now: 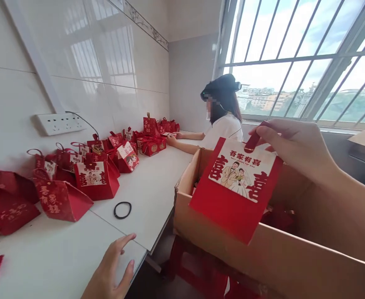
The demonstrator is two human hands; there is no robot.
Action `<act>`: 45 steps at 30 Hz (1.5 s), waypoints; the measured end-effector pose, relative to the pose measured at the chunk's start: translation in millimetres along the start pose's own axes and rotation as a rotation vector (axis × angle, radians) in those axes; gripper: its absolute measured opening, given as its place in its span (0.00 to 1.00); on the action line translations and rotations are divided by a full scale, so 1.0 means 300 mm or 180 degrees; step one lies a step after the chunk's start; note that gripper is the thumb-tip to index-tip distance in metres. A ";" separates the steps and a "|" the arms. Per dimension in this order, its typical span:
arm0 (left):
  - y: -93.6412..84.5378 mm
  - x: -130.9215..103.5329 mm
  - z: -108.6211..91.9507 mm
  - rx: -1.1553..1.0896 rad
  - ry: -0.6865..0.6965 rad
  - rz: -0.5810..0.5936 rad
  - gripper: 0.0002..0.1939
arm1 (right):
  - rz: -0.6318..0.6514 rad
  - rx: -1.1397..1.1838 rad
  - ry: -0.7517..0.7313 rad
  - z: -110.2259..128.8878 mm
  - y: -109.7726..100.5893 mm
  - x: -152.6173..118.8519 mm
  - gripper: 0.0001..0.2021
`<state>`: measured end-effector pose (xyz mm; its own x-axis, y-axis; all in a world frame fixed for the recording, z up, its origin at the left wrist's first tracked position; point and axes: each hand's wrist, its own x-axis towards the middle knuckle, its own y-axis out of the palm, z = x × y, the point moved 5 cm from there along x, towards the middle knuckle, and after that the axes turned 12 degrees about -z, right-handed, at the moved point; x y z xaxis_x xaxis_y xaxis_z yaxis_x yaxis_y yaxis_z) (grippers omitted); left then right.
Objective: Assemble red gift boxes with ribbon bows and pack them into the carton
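Gripping a red bag [232, 195] by its handle, the right hand [294, 145] holds it above the carton [263, 257]. The left hand [110, 270] rests spread and empty on the counter [151, 195], near a hair tie [122, 210].

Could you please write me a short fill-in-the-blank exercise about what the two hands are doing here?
1. The right hand holds a flat red gift bag by its ____.
2. That bag hangs over an open ____ box.
3. The left hand rests on the white ____.
4. A black ____ lies beyond the left hand.

Missing words: handle; cardboard; counter; hair tie
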<state>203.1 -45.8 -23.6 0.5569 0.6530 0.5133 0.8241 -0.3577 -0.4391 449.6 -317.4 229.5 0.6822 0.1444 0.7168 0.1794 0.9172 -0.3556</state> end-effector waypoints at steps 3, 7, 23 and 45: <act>0.138 0.095 -0.063 -0.0018 0.0215 0.0201 0.24 | -0.0013 -0.0455 0.0329 -0.169 -0.025 0.051 0.16; 0.331 0.199 -0.171 -0.0178 0.0953 0.0390 0.28 | 0.0287 -0.1152 0.0280 -0.394 -0.023 0.082 0.11; 0.438 0.235 -0.145 -0.0250 0.1321 0.0540 0.22 | 0.2808 -0.2356 0.2060 -1.043 -0.153 -0.055 0.14; 0.433 0.236 -0.160 -0.0270 0.1699 0.0529 0.27 | 0.3041 -0.2641 0.1828 -1.307 -0.003 -0.534 0.12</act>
<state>354.7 -78.0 -8.9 0.6368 0.1630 0.7536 0.7140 -0.4937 -0.4965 618.0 -486.9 -120.2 0.9340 0.2272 -0.2757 -0.2907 0.0352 -0.9562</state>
